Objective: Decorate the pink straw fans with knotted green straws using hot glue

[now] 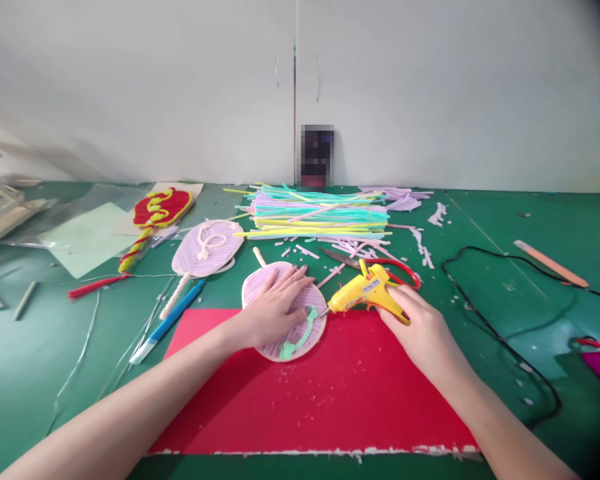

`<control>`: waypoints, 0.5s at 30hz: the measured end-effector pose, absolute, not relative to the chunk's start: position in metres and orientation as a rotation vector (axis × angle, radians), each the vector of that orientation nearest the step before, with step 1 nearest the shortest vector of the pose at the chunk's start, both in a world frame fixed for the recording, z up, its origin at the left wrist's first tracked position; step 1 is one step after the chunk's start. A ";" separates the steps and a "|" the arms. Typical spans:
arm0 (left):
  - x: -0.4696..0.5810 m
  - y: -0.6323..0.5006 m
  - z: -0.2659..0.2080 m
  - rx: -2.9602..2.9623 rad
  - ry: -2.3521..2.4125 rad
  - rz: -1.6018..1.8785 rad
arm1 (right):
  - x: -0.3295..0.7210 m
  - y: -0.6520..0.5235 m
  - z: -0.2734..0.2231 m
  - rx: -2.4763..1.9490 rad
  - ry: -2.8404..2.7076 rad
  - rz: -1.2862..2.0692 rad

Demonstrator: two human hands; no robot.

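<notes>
My left hand (280, 303) lies flat, fingers stretched, across a lilac striped fan-shaped craft piece (255, 290), pressing it against a red sheet (280, 407). Along the lower right of that piece runs a mint-green curved strip (307, 330), partly under my thumb. A yellow hot glue gun (360, 290) is gripped in my right hand (420, 323). Its metal nozzle points left and meets the piece's right edge near the top end of the green strip; whether it touches I cannot tell. Just behind the gun lie red-handled scissors (403, 270), partly hidden by it.
A pile of pastel pipe cleaners (320, 217) lies at the back, with lilac scraps around it. To the left are a second lilac fan (207, 247), a red and yellow fan (163, 210) and a blue pen (175, 317). A black cord (480, 320) loops at right.
</notes>
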State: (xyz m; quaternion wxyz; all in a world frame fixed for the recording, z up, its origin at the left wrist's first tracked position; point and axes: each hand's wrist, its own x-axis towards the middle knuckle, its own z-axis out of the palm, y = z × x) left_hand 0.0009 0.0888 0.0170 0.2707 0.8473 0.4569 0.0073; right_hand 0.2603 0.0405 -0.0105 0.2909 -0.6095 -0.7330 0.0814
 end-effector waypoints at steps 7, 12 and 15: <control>0.000 0.089 0.014 2.297 1.224 0.036 | 0.259 0.040 -0.013 -1.619 -1.970 0.176; -0.001 0.089 0.012 2.303 1.224 0.047 | 0.258 0.039 -0.013 -1.619 -1.977 0.149; -0.001 0.089 0.011 2.310 1.222 0.065 | 0.255 0.038 -0.012 -1.618 -1.975 0.131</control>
